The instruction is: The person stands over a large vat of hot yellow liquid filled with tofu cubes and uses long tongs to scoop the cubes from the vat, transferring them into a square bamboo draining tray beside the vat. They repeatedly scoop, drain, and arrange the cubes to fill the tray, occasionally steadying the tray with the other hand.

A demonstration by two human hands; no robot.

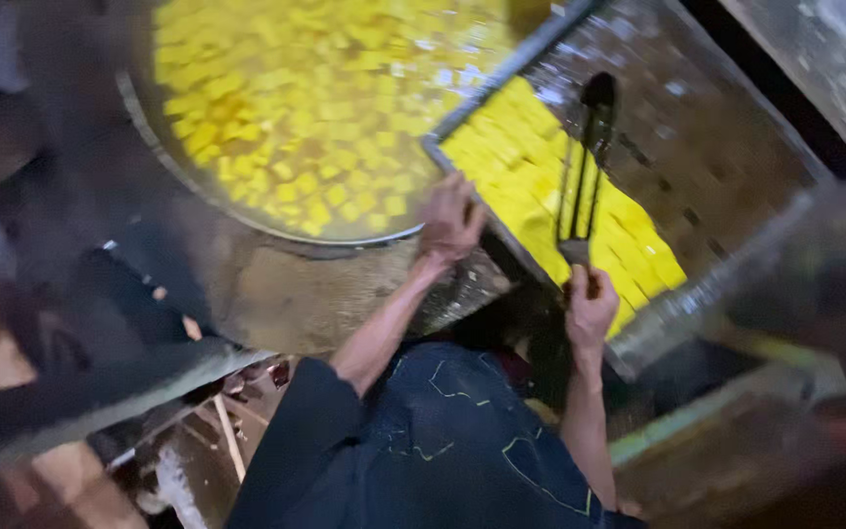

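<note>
A wide round pan (149, 127) holds several yellow cubes (296, 108) floating in yellowish liquid. A rectangular metal tray (727, 127) leans over the pan's right rim, with rows of yellow cubes (526, 167) on its lower part. My left hand (450, 220) grips the tray's near edge where it meets the pan. My right hand (589, 309) is closed on the handle of a long dark metal utensil (585, 167), which lies over the cubes on the tray. The picture is blurred by motion.
The pan sits in a rough grey stove surround (296, 294). Wooden sticks and debris (227, 431) lie on the floor at the lower left. A green-edged ledge (697, 411) is at the lower right. My dark blue garment (443, 451) fills the bottom centre.
</note>
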